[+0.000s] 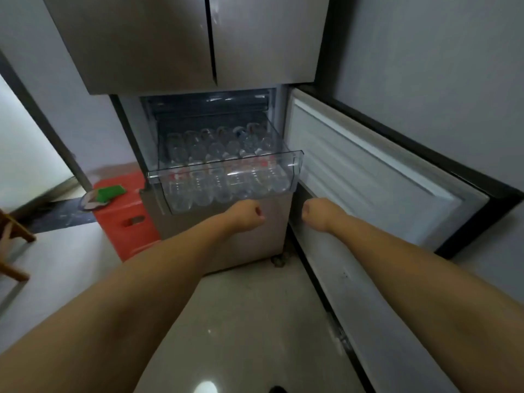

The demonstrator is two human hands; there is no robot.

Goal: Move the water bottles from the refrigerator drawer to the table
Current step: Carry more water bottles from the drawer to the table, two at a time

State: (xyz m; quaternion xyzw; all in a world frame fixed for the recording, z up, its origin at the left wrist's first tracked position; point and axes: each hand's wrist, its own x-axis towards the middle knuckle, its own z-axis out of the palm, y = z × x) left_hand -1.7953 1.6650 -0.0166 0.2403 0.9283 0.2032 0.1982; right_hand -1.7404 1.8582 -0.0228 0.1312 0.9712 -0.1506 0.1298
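A red stool stood at far left. Beside it, the clear refrigerator drawer sat pulled out, full of water bottles. Below its front, left hand and right hand were clenched, empty. None removed; next, grasping one.

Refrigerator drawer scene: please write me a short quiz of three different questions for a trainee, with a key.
1. True or false: the clear drawer is pulled out and holds water bottles.
2. Which hand is nearer the red stool? A) left hand B) right hand
3. Fill in: both hands hold ____.

Key: 1 true; 2 A; 3 nothing, both are curled into fists below the drawer.
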